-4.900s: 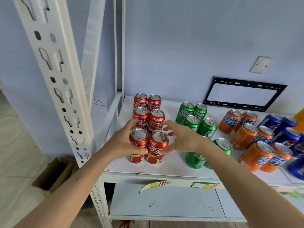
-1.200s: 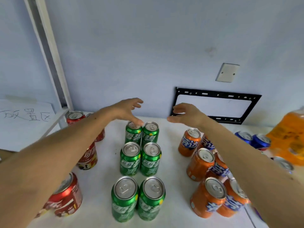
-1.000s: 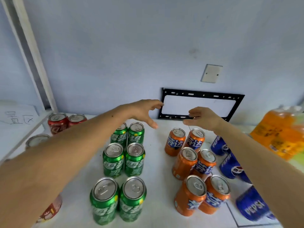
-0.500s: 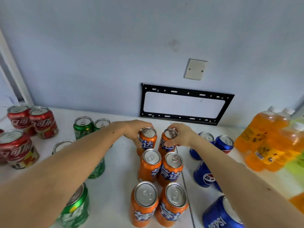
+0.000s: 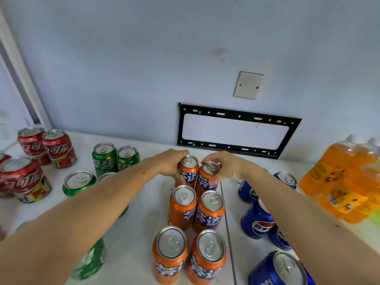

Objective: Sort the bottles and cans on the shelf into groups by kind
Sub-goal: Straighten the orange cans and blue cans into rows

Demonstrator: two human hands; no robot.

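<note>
Several orange cans stand in two columns on the white shelf (image 5: 144, 239). My left hand (image 5: 168, 163) grips the back left orange can (image 5: 187, 171) from its left side. My right hand (image 5: 224, 167) grips the back right orange can (image 5: 207, 175) from its right side. The two cans stand side by side, touching. In front of them is a middle pair of orange cans (image 5: 195, 210) and a front pair (image 5: 189, 258). Green cans (image 5: 115, 159) lie to the left, partly hidden by my left arm. Red cans (image 5: 47, 147) stand at far left. Blue cans (image 5: 257, 219) stand to the right.
Orange drink bottles (image 5: 347, 182) stand at the right edge. A black metal bracket (image 5: 236, 149) leans on the blue wall behind the shelf. A white shelf upright (image 5: 22, 79) rises at the left. A seam (image 5: 228, 233) runs down the shelf between orange and blue cans.
My view has swung right from the red cans past the green cans to the orange ones. Both hands came down from the air and closed on the back pair of orange cans.
</note>
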